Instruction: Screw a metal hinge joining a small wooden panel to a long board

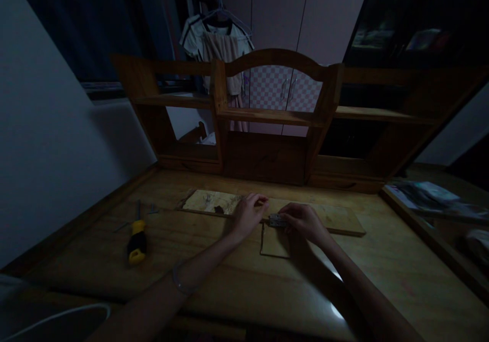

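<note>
Fingers of my right hand hold a metal fitting, seemingly unfastened; my left hand curls narrowly nearby, contents unclear, the screwdriver idle farther left.

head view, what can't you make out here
All in the head view:
- Right end of the metal piece: covered by the right hand
- Small pieces beside the screwdriver: too small to identify
- Print on the papers: dim, blurred
- White cable's far end: cut off by the left edge
</note>
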A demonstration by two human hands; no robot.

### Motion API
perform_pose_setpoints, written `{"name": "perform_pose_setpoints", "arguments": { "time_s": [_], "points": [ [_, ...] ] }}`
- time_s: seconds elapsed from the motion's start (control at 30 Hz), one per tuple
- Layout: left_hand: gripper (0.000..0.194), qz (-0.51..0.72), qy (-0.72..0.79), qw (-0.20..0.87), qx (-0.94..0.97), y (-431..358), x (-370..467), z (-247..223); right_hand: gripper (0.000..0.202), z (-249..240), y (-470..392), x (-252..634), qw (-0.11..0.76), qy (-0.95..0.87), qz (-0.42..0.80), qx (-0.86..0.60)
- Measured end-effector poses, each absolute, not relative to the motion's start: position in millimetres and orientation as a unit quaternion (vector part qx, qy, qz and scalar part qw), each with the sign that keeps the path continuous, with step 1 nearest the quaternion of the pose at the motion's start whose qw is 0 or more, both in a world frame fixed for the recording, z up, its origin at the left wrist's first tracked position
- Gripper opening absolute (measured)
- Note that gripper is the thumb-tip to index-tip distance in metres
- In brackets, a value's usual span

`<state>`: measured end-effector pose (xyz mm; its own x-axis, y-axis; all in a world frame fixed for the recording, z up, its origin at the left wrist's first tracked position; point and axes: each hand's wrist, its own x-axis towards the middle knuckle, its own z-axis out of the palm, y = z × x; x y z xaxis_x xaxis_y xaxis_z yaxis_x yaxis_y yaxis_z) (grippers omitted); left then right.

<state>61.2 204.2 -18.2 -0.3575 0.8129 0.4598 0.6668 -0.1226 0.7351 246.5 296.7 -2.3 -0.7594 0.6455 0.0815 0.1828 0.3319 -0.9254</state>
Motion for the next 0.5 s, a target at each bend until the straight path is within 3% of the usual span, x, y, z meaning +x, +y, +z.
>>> {"name": "perform_pose_setpoints", "arguments": {
  "time_s": [0.23, 0.5],
  "points": [
    [0.010, 0.400, 0.697, 0.022, 0.595, 199, 67, -18, 0.027, -9, 291, 240, 0.230, -0.791, 0.488, -0.288],
    [0.013, 0.386, 0.703, 0.047, 0.596, 202, 64, -21, 0.022, 2, 287, 245, 0.276, -0.859, 0.321, -0.289]
  ]
}}
